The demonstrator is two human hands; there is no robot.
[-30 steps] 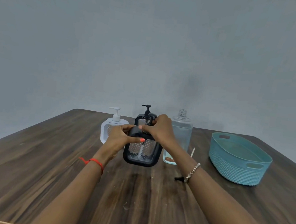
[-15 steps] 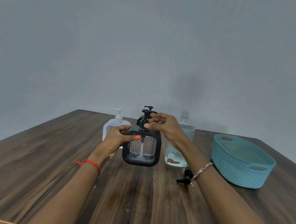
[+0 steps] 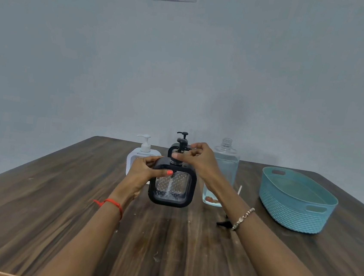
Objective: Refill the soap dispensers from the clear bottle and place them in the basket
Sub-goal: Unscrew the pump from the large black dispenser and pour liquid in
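Note:
A black square soap dispenser with a clear patterned window is held just above the table's middle. My left hand grips its upper left corner. At its neck, my right hand pinches the black pump collar. A second black dispenser stands behind it, mostly hidden. A white dispenser stands at the back left. To the right stands the capless clear bottle, holding pale blue liquid. The teal basket sits at the far right with nothing in it.
A loose black pump head with a white tube lies on the wooden table under my right wrist, between the bottle and the basket. A grey wall with paper sheets rises behind the table.
The held black dispenser has gone from tilted to upright and risen slightly. My right hand has shifted on the pump collar at its neck.

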